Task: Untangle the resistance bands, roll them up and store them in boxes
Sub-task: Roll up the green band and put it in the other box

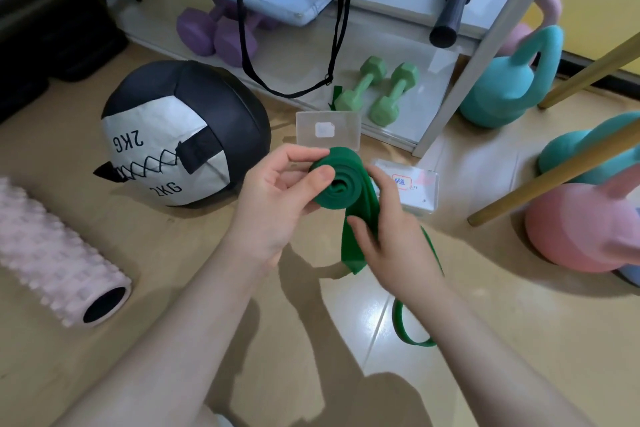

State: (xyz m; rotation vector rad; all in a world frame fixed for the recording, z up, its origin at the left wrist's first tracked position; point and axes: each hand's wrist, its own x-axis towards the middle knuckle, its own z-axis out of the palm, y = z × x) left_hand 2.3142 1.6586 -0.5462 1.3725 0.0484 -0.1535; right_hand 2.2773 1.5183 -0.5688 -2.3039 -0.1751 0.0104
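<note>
I hold the green band (337, 189) above the floor (311, 340), partly wound into a roll. My left hand (280, 198) pinches that roll, thumb across its near face and fingers curled over its far edge. My right hand (391, 229) curls round the loose strip just below the roll, thumb on its near side and fingers behind. The unrolled tail drops from my right hand, passes under my wrist and ends as a loop lying on the floor beside my right forearm.

Just beyond the roll stands a clear box (328, 130), its near edge hidden behind the roll. A second clear box (414, 189) with a label lies on the floor just right of my right hand.

To the left, the ball (180, 135) marked 2KG sits near my left hand, with a gap between them. The foam roller (52, 253) lies well apart at the far left. On the right, a wooden pole (554, 173) slants across the kettlebells (571, 229); its lower end is near the labelled box. Open floor lies between my forearms and below them.
</note>
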